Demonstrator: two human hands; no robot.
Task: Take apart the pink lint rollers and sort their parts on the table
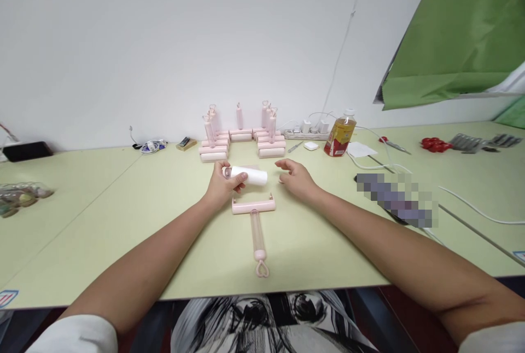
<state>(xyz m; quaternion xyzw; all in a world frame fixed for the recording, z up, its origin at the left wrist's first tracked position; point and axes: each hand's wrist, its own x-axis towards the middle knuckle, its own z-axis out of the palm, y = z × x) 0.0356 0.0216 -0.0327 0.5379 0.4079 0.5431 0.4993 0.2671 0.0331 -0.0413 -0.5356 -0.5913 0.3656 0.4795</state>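
My left hand point(223, 183) is closed around the left end of a white paper roll point(251, 176), which it holds level just above the table. My right hand point(296, 177) hovers to the right of the roll with its fingers spread and nothing in it. Below both hands a pink lint-roller frame point(253, 206) lies flat on the pale green table point(123, 221). Its clear pink handle point(258, 238) points toward me and ends in a heart-shaped loop.
Several pink lint rollers point(240, 137) stand grouped at the back centre. To their right are a power strip point(305, 133), an amber bottle point(339, 135), white cables and red caps point(433, 144). A cable bundle point(151, 146) and a bag point(18, 197) lie left.
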